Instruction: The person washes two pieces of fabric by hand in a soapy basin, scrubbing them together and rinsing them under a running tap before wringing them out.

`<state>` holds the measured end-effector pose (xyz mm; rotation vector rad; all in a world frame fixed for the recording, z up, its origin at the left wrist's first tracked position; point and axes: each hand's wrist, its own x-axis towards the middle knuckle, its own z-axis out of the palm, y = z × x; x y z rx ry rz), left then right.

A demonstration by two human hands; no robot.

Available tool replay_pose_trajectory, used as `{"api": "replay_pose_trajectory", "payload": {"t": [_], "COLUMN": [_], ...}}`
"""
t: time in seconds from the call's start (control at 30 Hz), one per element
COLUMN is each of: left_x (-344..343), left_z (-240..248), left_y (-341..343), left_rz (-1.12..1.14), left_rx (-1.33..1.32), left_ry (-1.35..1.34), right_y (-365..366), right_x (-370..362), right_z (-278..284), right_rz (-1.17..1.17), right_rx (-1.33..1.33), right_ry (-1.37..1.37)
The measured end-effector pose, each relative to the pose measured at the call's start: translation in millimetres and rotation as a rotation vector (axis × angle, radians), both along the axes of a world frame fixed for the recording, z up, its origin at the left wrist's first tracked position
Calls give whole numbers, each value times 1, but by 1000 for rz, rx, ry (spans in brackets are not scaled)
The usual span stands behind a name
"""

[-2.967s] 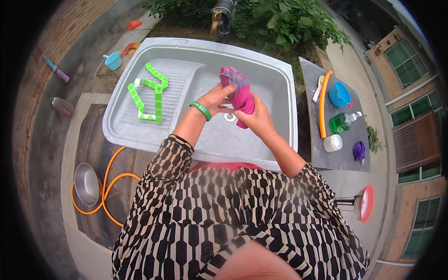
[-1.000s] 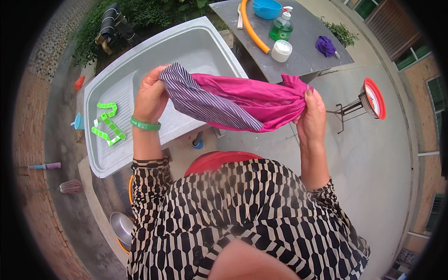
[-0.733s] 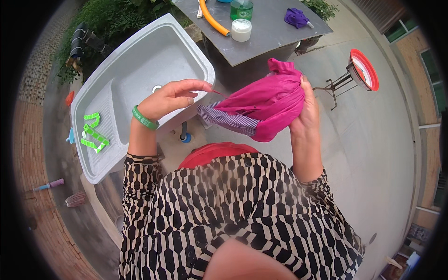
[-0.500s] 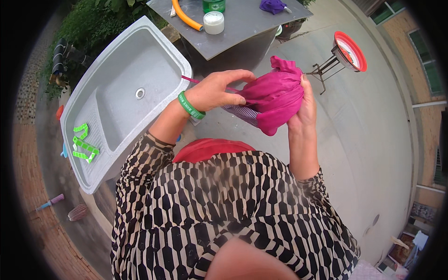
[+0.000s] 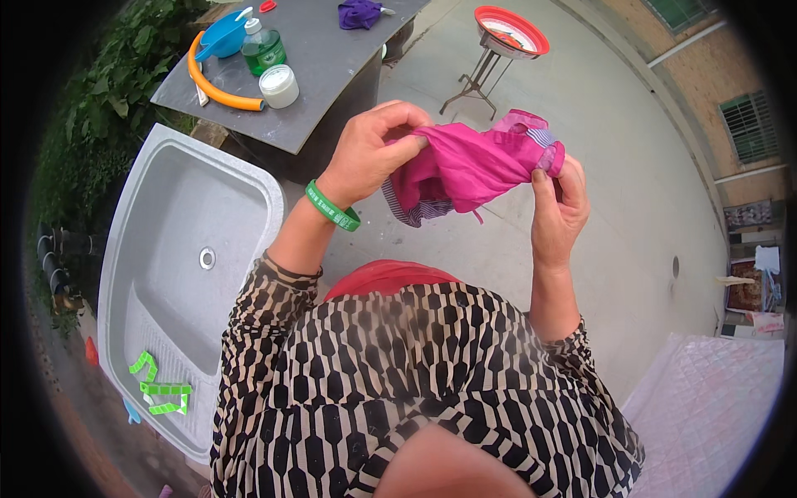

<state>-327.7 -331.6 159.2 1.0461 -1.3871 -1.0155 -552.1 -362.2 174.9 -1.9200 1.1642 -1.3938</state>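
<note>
A magenta cloth piece (image 5: 469,166) with a blue-and-white striped part is stretched between my two hands in front of me; its exact kind I cannot tell. On its left, my left hand (image 5: 371,152) pinches an edge between thumb and fingertips, and a green band circles that wrist. My right hand (image 5: 559,202) grips the right end, where a bit of the stripes shows beside the thumb. Folds droop between the hands, and a thin tie hangs underneath.
A grey stone sink (image 5: 264,199) with a ribbed washboard side is at left, a green segmented toy (image 5: 166,388) on it. The dark table (image 5: 332,70) bears an orange hose (image 5: 241,101), green pump bottle (image 5: 264,50), white jar (image 5: 279,86) and purple cloth (image 5: 359,14). Farther off stands a red-rimmed basin (image 5: 531,43) on a stand.
My left hand, loosely beside the cloth before, now pinches its edge. The bunched cloth is spread out sideways, and my right hand has shifted right and lower. The whole view has turned.
</note>
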Motion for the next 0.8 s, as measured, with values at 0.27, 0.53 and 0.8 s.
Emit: {"api": "replay_pose_trajectory", "payload": {"t": [0.27, 0.53, 0.8], "left_x": [-50, -68, -150], "left_z": [-27, -17, -55], "left_y": [-56, -107, -121], "left_rz": [143, -172, -585], "left_rx": [79, 297, 155], "left_ry": [24, 118, -9], "right_y": [-67, -105, -64], "right_x": [-23, -54, -98], "right_z": [34, 57, 116], "right_rz": [-186, -330, -52], "right_rx": [193, 529, 486], "right_ry": [19, 113, -234]}}
